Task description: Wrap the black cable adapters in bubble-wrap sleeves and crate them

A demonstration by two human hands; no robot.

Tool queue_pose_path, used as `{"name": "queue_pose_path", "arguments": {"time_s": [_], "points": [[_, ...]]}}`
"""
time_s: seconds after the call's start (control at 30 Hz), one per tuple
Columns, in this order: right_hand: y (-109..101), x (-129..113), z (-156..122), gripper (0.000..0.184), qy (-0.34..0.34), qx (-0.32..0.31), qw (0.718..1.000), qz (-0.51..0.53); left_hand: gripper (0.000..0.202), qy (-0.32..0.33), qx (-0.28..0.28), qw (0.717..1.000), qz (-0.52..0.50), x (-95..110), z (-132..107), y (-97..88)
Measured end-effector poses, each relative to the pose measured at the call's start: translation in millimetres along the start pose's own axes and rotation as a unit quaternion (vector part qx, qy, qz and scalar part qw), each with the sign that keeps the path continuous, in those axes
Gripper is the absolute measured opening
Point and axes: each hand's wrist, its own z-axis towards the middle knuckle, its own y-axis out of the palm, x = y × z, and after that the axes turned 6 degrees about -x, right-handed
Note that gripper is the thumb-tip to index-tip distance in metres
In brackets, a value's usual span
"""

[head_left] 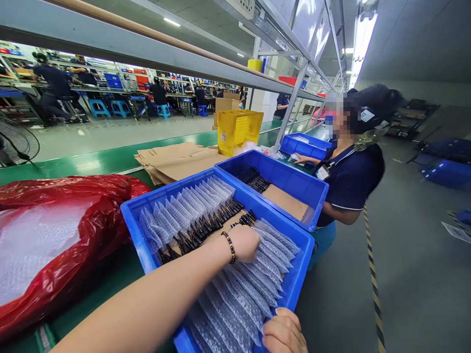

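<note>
A blue plastic bin (136, 215) stands in front of me on the green bench, packed with two rows of bubble-wrap sleeves (184, 211) with black parts sticking out of them. My left hand (245, 242), a bead bracelet on its wrist, reaches into the middle of the bin. Its fingers curl down among the sleeves of the near row (253, 289), and what they grip is hidden. My right hand (283, 333) sits at the bin's near corner with its fingers closed over the rim.
A red bag of bubble wrap (55, 235) lies at my left. A second blue bin (294, 181) follows, with a co-worker (353, 176) seated at it. Flat cardboard (176, 159) and a yellow crate (235, 128) lie behind. The aisle floor runs along the right.
</note>
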Motion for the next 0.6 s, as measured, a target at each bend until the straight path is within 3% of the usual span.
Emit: {"name": "queue_pose_path", "arguments": {"time_s": [0.2, 0.6], "points": [[-10, 8, 1, 0.031, -0.04, -0.079, 0.996, 0.007, 0.024, 0.003, 0.007, 0.999, 0.044, 15, 4, 16.7], [-2, 1, -3, 0.03, -0.002, -0.029, 1.0, 0.003, 0.026, -0.068, -0.027, 0.997, -0.037, 15, 14, 21.5]]}}
